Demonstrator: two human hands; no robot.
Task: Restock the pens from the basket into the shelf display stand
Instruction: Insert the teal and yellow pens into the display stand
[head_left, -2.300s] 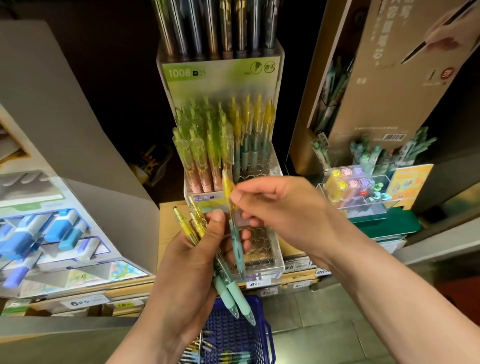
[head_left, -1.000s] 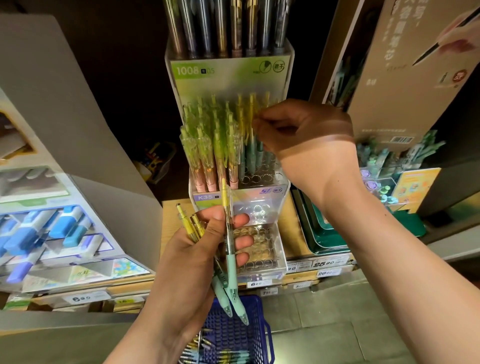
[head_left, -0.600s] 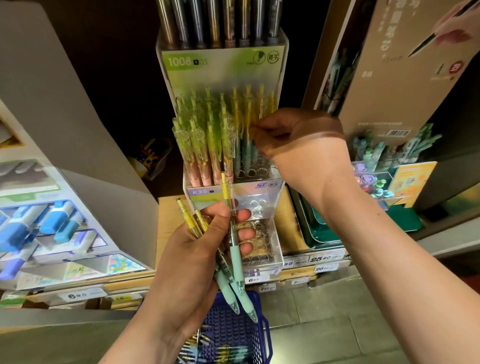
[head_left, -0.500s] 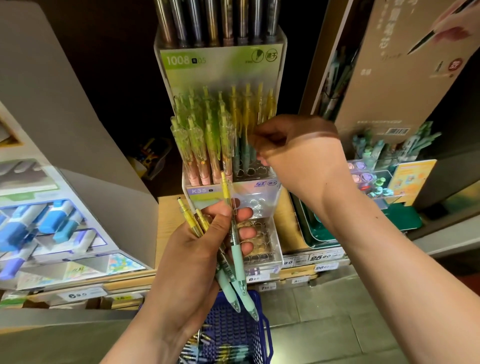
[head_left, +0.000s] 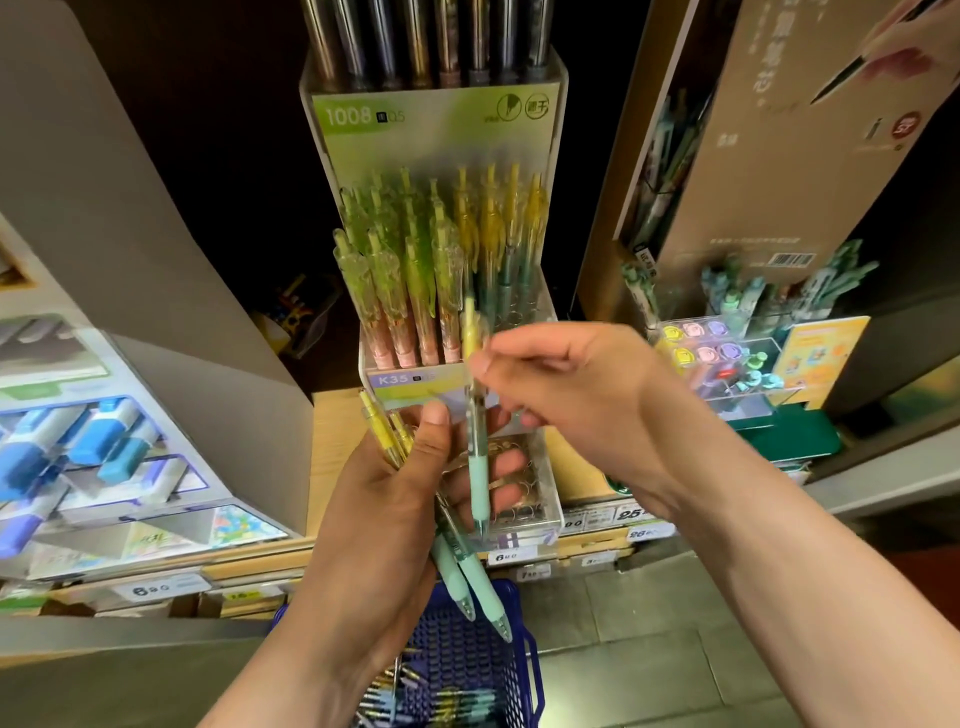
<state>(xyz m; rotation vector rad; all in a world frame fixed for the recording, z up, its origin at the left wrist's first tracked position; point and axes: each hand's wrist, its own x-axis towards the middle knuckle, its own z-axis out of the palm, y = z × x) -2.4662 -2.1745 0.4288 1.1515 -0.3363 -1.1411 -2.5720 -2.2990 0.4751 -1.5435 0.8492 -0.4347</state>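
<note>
Below the display stand (head_left: 395, 379), your R hand (head_left: 582, 395) is back from the rows & now pinches a fresh pen (head_left: 478, 478), thumb & fingertips clamped near its top. L hand (head_left: 379, 519) fingers grip the remaining bundle (head_left: 480, 582) over the basket (head_left: 452, 639). Prob. one more stocked; next insertion's ready.

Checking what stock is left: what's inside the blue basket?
Inside the blue basket lie loose pens. The left arm covers its left side and the held pens hang over its far part, so the count is hidden.

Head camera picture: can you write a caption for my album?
Right hand pinches one pen; left hand grips a bunch, before the stand, above the basket.
</note>
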